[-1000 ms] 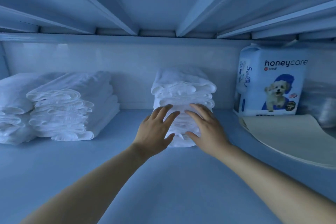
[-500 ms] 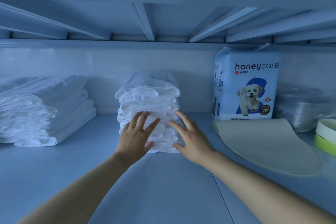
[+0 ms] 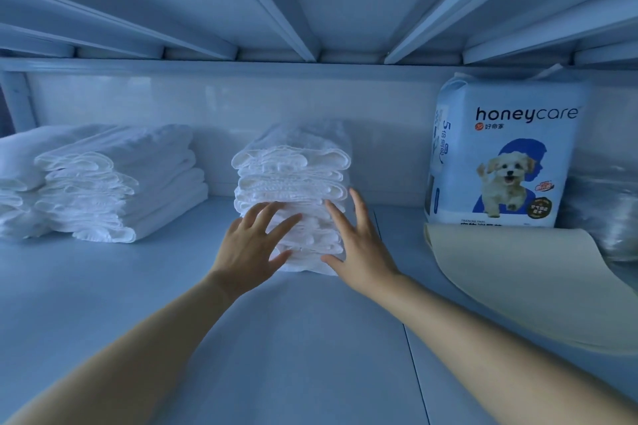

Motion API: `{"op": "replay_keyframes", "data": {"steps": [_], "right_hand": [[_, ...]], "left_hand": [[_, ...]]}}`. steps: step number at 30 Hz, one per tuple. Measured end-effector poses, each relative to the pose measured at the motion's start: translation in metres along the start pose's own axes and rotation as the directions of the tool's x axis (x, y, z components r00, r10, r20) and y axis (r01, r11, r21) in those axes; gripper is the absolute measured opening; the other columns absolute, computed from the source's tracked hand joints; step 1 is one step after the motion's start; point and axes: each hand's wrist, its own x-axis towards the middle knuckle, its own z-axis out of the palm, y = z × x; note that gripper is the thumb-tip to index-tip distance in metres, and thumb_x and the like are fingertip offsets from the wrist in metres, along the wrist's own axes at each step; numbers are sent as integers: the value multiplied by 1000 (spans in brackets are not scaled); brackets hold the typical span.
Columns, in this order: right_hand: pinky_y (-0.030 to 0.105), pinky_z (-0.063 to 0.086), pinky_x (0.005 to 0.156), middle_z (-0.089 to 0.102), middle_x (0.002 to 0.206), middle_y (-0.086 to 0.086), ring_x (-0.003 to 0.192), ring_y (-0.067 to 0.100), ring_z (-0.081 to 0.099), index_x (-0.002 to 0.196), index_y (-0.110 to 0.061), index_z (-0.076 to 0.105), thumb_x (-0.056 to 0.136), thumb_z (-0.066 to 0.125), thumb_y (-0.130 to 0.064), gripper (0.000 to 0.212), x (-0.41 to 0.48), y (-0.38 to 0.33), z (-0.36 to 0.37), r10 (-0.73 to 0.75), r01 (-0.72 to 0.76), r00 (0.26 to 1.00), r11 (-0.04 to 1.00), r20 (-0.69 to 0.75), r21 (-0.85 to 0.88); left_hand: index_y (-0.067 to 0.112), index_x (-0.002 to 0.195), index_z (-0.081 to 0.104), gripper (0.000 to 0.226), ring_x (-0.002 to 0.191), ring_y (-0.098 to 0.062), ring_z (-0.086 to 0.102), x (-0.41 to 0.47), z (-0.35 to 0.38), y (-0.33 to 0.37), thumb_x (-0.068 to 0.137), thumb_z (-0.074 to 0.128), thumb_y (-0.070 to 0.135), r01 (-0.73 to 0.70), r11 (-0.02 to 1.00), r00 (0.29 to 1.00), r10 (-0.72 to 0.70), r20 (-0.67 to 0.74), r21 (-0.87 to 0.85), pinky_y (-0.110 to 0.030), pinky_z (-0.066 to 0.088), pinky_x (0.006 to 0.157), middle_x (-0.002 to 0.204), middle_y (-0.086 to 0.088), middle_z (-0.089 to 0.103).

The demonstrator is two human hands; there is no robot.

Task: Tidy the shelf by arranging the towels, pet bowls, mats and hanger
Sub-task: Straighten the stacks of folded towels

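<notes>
Towels are what both hands meet: a folded white middle stack (image 3: 293,176) stands on the shelf (image 3: 138,338), about midway between its left and right ends. Nearest the camera, two bare forearms reach away over the pale shelf board. The left hand (image 3: 248,248) lies against the stack's near face, low on its left part, fingers straight and spread apart, gripping nothing. The right hand (image 3: 362,252) is just beside it at the stack's near right corner, fingers also straight and apart, thumb near the bottom towel. Whether its fingertips touch the cloth cannot be told. To the right, a beige mat (image 3: 518,286) lies flat, its near edge curving off to the right. To the left, apart from the middle stack, sits a lower left stack (image 3: 121,190) of towels, with a far-left pile (image 3: 20,169) touching it. Farther back on the right, a honeycare pack (image 3: 500,155) stands upright at the mat's far edge, against the back wall (image 3: 241,103). Clear wrapped goods (image 3: 614,214) lie right of the pack. Ribs of the upper shelf (image 3: 310,10) run overhead.
</notes>
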Motion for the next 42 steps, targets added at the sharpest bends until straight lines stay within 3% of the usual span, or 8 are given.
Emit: {"op": "replay_keyframes", "data": {"steps": [5, 11, 14, 18, 23, 29, 35, 42], "right_hand": [[16, 34, 80, -31, 149, -7, 136, 20, 31, 147, -35, 5, 83, 68, -30, 90, 6, 4, 9, -8, 7, 1000, 999, 8, 37], [20, 39, 78, -30, 150, -9, 129, 21, 39, 147, -39, 1, 79, 72, -30, 98, 11, 11, 18, 7, -7, 1000, 999, 2, 44], [25, 43, 85, -28, 151, -12, 128, 20, 39, 146, -41, 1, 79, 72, -31, 98, 13, 14, 19, 33, -34, 999, 999, 12, 33], [23, 42, 81, -27, 150, -15, 126, 19, 39, 144, -46, 0, 79, 67, -28, 95, 10, 19, 16, 58, -59, 996, 998, 69, 15], [27, 44, 89, -12, 155, -9, 132, 20, 38, 143, -49, -2, 84, 62, -28, 89, 3, 25, 18, 85, -88, 986, 996, 145, 14], [28, 44, 92, -6, 157, -6, 129, 21, 42, 145, -45, 5, 88, 60, -19, 83, 3, 18, 25, 135, -138, 987, 990, 91, 23], [27, 46, 89, 6, 157, -8, 122, 15, 49, 144, -41, 19, 87, 62, -18, 75, -4, 21, 27, 138, -139, 990, 990, 25, 38], [25, 42, 93, 36, 141, -2, 115, 15, 51, 142, -39, 30, 87, 60, -17, 66, -6, 22, 28, 120, -119, 993, 991, -2, 54]], "left_hand": [[35, 131, 48, 60, 115, -24, 40, 4, 0, -1, 76, 62, 50, -28, 999, 999, 30, 29, -37, -37, 55, 65, 129, -4, 49], [36, 130, 42, 77, 118, -27, 35, 13, 8, 5, 62, 78, 42, 12, 997, 998, -8, 56, -72, -44, 54, 71, 133, -2, 49], [35, 128, 44, 78, 117, -29, 35, 18, 14, 8, 59, 80, 36, 45, 996, 997, -40, 73, -78, -47, 53, 73, 131, -1, 46], [33, 117, 50, 72, 111, -32, 39, 22, 22, 17, 51, 79, 25, 97, 993, 995, -95, 29, -71, -47, 49, 71, 125, -1, 47], [33, 124, 45, 72, 118, -32, 37, 17, 32, 10, 60, 80, 30, 45, 996, 998, -48, -29, -80, -52, 48, 80, 132, -1, 41], [32, 122, 49, 72, 115, -32, 38, 21, 27, 12, 58, 81, 26, 68, 993, 998, -68, -2, -96, -48, 49, 72, 131, -3, 47], [29, 127, 50, 63, 128, -26, 31, 3, 28, 2, 71, 77, 21, 34, 972, 999, -37, -9, -232, -46, 46, 89, 141, -4, 44], [25, 104, 63, 35, 104, -26, 54, -3, 14, -21, 72, 78, 26, 187, 929, 980, -200, -8, -320, -38, 51, 76, 116, -2, 53]]}}
